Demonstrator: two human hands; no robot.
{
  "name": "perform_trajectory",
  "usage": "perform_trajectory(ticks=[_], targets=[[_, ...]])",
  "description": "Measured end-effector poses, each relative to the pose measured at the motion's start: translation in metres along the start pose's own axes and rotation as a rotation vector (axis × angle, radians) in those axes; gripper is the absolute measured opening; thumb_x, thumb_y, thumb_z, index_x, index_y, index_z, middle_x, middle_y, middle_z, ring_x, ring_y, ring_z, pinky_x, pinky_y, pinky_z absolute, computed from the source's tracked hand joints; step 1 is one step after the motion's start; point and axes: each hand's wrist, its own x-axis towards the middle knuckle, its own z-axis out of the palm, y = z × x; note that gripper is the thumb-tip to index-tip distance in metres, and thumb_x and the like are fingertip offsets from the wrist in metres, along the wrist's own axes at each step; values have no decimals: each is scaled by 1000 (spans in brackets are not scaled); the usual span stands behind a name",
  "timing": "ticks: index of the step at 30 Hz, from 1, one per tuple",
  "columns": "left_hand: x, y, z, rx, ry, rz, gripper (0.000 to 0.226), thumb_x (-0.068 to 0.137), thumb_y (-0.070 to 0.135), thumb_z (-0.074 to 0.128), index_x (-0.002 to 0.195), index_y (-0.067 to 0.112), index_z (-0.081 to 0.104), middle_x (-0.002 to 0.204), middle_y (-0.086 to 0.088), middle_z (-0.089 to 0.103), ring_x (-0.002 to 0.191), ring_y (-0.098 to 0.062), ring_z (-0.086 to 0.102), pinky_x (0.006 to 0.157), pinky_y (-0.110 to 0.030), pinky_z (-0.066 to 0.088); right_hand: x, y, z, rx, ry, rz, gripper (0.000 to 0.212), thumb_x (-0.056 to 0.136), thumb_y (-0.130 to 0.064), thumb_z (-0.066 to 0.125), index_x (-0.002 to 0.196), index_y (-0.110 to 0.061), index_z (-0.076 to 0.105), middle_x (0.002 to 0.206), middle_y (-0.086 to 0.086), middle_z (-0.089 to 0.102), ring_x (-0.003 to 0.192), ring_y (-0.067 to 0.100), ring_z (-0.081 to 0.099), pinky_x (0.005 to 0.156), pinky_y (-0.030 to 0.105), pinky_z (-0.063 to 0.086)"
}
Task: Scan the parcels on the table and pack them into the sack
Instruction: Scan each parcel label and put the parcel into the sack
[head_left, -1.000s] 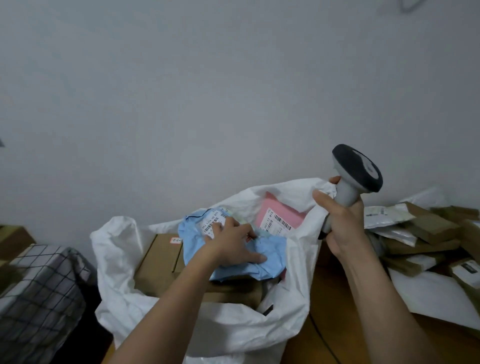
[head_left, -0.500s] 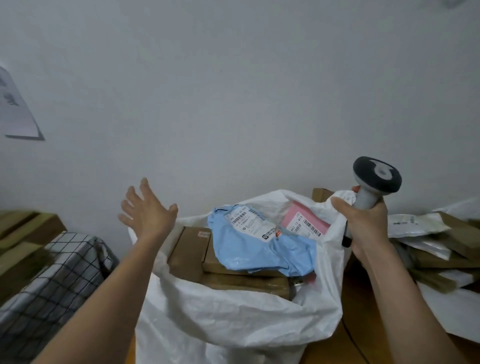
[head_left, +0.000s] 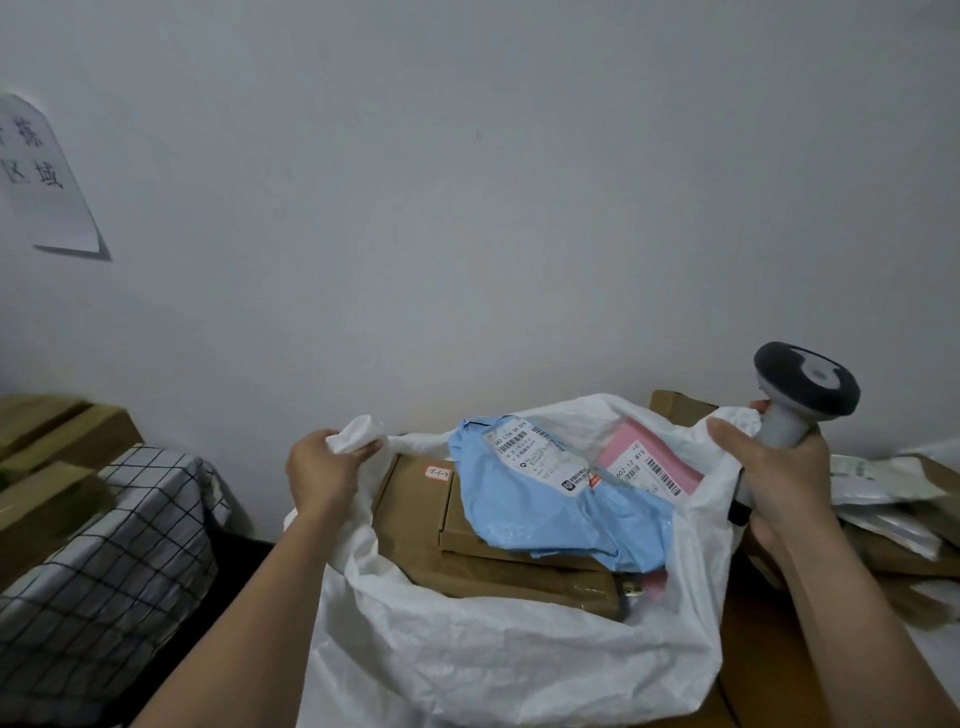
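**Sack part filled, more parcels waiting on the desk**

At nine o'clock of the sack (head_left: 493, 660), the left hand (head_left: 319, 475) pinches a bunched fold of the rim and holds it up. Inside, brown boxes (head_left: 415, 514) lie stacked flat; a blue mailer (head_left: 540, 499) rests on top of them, label up, and a pink mailer (head_left: 649, 457) sits just beyond it at one o'clock, partly under the sack's far rim. These look packed already. At three o'clock the right hand (head_left: 774, 467) grips the scanner (head_left: 805, 384) upright and also clamps the sack's rim against the handle, so both hands hold the mouth open. Further right, a heap of parcels (head_left: 893, 493) lies on the desk (head_left: 763, 654), outside the sack. Judging from that heap, several scans and drops remain; how many parcels it holds cannot be told.
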Motion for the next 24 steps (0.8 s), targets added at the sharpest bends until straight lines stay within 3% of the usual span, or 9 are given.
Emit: perform_trajectory(ticks=[3,6,7,10,14,17,21,23,24], targets=[[-2,2,10,-116,-11,60,48,68,31,87,61,3,49,56,-1,41,57,-20,39,51,-29,30,4,3,1,-8,11,10,55,78,-7,78,127,-12,53,113,3,60,100,22,60,74,32,49],[2,7,22,-124,-57,149,58,62,40,89,59,16,37,64,-2,31,59,-26,26,50,-37,31,8,7,1,-23,14,10,58,78,-6,77,130,-10,52,115,5,59,100,22,59,71,28,47],[3,7,26,-161,-69,129,51,66,37,88,61,15,43,67,-2,38,60,-29,31,53,-39,37,10,8,1,-29,17,11,58,79,-6,77,131,-10,52,116,5,59,102,22,58,74,30,48],[2,4,34,-304,-73,59,16,86,15,72,73,10,63,76,-1,62,70,-15,55,66,-28,46,12,12,2,-49,27,17,58,79,-9,77,130,-13,51,117,3,57,105,21,56,82,36,47],[3,-1,40,-353,-48,53,24,90,0,56,68,11,56,91,-9,71,83,-9,64,72,-26,48,15,20,4,-64,42,7,56,79,-8,77,128,-14,51,118,3,57,106,21,57,84,37,48],[3,0,40,-297,-65,45,19,90,15,67,92,13,48,88,-6,60,85,-19,60,71,-29,46,17,27,5,-72,27,26,53,79,-8,77,124,-16,52,119,5,59,106,23,59,87,40,50],[2,-2,37,-158,-182,-6,69,76,23,83,133,15,45,122,0,48,113,-19,49,95,-32,44,18,36,8,-153,-25,41,51,79,-10,77,123,-18,53,120,3,59,108,23,58,96,47,48],[-3,-4,36,-78,-205,-13,77,72,19,86,137,10,46,129,-3,50,122,-20,48,101,-32,42,17,39,8,-184,-36,47,55,81,-11,76,129,-16,50,119,2,58,105,21,55,93,42,47],[-5,-3,36,-62,-210,-18,64,73,14,85,128,7,54,122,-3,56,113,-21,53,94,-28,45,17,41,8,-200,-32,53,56,82,-12,75,131,-16,49,117,2,56,104,21,54,91,41,45]])
